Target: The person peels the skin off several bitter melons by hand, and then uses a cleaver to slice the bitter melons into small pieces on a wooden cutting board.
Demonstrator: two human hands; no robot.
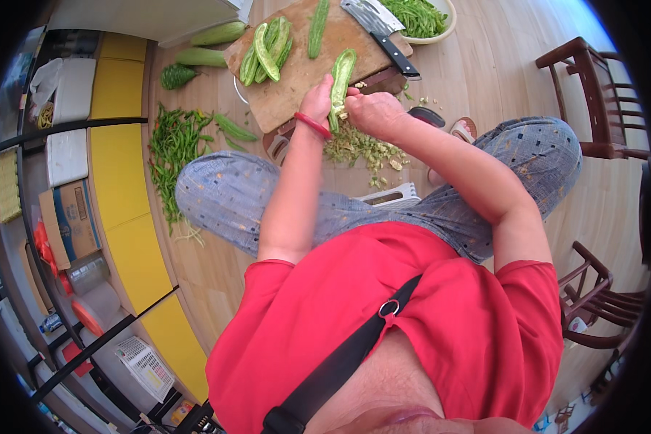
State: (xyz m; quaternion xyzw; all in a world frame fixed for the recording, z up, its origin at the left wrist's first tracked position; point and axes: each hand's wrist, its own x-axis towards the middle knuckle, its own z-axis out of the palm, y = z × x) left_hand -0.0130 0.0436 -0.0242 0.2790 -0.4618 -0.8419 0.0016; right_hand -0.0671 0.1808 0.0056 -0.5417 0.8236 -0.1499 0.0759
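A halved bitter melon (344,71) is held above the near edge of the wooden cutting board (294,98), long and tilted, its pale cut hollow showing. It lies along the fingers of the left hand (317,103), with its far end reaching past the fingertips and its lower end by the wrist, near a red bracelet (313,126). The right hand (375,116) meets it at the lower part of the hollow.

Past the board's right-hand corner, a pale round bowl (452,20) is heaped with sliced green strips (417,19). A white slotted basket (145,367) sits on the shelving at the left; its contents are hard to make out.

The left fingers are closed around the melon half, gripping it. The right fingers are curled nearly shut against the pith; whether they also pinch a small tool, I cannot tell from this angle.

Toward the board's left edge, more melon halves (267,52) are piled together. A cleaver (385,37) lies across the right-hand corner, its black handle overhanging the edge. Scraped pith and seeds (365,149) litter the floor below the near edge.
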